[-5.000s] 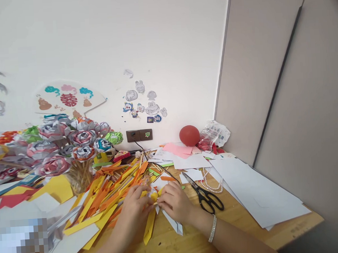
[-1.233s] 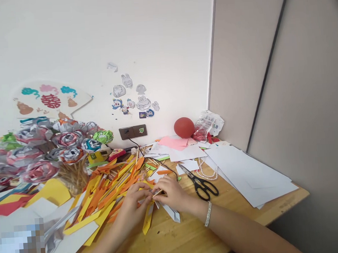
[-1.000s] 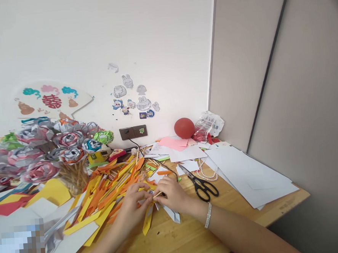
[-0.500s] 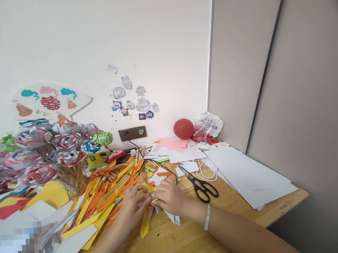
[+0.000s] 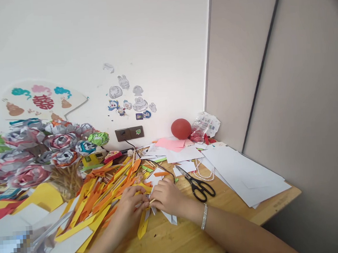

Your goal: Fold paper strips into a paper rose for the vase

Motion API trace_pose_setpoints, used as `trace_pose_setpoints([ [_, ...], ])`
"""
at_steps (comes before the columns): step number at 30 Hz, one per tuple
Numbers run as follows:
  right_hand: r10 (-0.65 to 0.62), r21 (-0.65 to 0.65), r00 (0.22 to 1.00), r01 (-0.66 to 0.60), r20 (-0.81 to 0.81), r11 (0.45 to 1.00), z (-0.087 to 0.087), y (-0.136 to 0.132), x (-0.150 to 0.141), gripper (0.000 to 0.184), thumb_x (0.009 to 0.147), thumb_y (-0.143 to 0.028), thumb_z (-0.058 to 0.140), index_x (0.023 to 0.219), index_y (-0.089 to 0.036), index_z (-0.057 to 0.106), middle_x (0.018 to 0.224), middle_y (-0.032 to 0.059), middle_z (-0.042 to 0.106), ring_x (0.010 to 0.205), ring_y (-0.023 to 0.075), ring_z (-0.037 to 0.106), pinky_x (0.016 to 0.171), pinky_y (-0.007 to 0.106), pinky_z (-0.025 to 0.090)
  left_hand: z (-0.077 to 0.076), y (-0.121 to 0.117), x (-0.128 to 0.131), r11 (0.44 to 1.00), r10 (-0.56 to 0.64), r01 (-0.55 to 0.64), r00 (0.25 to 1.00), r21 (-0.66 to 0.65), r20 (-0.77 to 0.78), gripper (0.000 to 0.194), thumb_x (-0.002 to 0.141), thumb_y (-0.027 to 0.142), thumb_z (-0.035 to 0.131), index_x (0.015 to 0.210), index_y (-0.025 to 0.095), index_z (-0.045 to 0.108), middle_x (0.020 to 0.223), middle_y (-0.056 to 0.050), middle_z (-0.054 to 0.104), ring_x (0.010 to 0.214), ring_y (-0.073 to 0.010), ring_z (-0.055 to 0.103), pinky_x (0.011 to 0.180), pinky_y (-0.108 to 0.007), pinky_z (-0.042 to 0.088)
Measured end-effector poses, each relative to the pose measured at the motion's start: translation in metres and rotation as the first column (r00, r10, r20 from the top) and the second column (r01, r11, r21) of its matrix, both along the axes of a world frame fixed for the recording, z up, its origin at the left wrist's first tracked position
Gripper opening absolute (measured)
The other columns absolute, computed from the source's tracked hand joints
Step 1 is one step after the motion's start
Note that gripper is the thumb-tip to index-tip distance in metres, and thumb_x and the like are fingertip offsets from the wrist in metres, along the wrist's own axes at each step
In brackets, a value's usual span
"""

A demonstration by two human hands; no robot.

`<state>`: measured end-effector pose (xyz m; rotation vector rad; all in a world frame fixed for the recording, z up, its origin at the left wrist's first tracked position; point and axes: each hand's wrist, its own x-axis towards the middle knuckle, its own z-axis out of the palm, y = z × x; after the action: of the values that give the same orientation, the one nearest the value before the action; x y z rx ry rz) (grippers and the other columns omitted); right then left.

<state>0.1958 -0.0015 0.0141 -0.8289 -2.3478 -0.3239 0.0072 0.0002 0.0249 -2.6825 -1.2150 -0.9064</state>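
Note:
Close together over the table, my left hand [image 5: 132, 204] and my right hand [image 5: 168, 197] meet with their fingertips pinched. A thin pale wooden stick [image 5: 152, 201] pokes out between the fingers, and both hands seem closed on it. Folded white paper [image 5: 171, 218] shows under my right hand; whether it is attached to the stick I cannot tell. Beside my left hand lies a heap of yellow and orange folded paper strips [image 5: 98, 195], several of them on sticks. Black-handled scissors [image 5: 200, 187] rest open to the right of my right hand.
White sheets [image 5: 243, 171] lie along the right table edge. A bead string [image 5: 202, 174], pink paper [image 5: 170, 143], a red balloon [image 5: 181, 128] and a plastic bag [image 5: 205, 126] are behind. Paper flowers [image 5: 62, 141] stand at left. A black cable [image 5: 160, 166] crosses the table.
The view has shifted slightly, so everything sits a little further left. Both hands keep their pinch at the stick, with only slight finger movement.

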Motion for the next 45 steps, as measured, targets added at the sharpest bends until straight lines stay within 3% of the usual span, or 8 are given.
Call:
trace_pose_setpoints([
  [13, 0.104, -0.039, 0.988, -0.100, 0.115, 0.994, 0.010, 0.005, 0.008, 0.012, 0.085, -0.026, 0.059, 0.077, -0.019, 0.065, 0.074, 0.0010, 0.067, 0.074, 0.0166, 0.055, 0.069, 0.029, 0.040, 0.005, -0.005, 0.005, 0.993, -0.061, 0.066, 0.997, 0.097, -0.051, 0.018, 0.084, 0.028, 0.053, 0.072, 0.024, 0.066, 0.092, -0.007, 0.064, 0.090, -0.0261, 0.057, 0.075, -0.039, 0.048],
  [17, 0.065, -0.050, 0.990, -0.059, 0.124, 0.997, 0.010, 0.003, 0.007, 0.014, 0.087, -0.027, 0.056, 0.081, -0.019, 0.066, 0.077, 0.0013, 0.067, 0.077, 0.0176, 0.056, 0.070, 0.030, 0.040, 0.003, -0.003, 0.004, 0.988, -0.071, 0.079, 0.995, 0.129, -0.063, 0.015, 0.083, 0.024, 0.054, 0.074, 0.024, 0.067, 0.092, -0.007, 0.064, 0.091, -0.0262, 0.056, 0.075, -0.039, 0.048],
  [30, 0.126, -0.146, 0.986, -0.109, 0.113, 0.983, 0.013, 0.002, 0.006, 0.009, 0.086, -0.019, 0.055, 0.085, -0.017, 0.064, 0.082, 0.0017, 0.067, 0.082, 0.0148, 0.058, 0.077, 0.025, 0.044, 0.001, -0.002, 0.001, 0.988, -0.064, 0.069, 0.997, 0.135, -0.039, 0.016, 0.079, 0.027, 0.060, 0.064, 0.023, 0.064, 0.093, -0.006, 0.063, 0.092, -0.0254, 0.056, 0.076, -0.038, 0.047],
  [45, 0.147, -0.136, 0.986, -0.136, 0.074, 0.981, 0.013, 0.001, 0.007, 0.009, 0.084, -0.018, 0.058, 0.085, -0.016, 0.066, 0.082, 0.0024, 0.068, 0.081, 0.0157, 0.058, 0.077, 0.026, 0.043, 0.006, -0.003, 0.004, 0.953, -0.070, 0.102, 0.991, 0.287, -0.117, 0.015, 0.075, 0.027, 0.067, 0.061, 0.022, 0.065, 0.087, -0.007, 0.066, 0.090, -0.0275, 0.055, 0.073, -0.038, 0.047],
])
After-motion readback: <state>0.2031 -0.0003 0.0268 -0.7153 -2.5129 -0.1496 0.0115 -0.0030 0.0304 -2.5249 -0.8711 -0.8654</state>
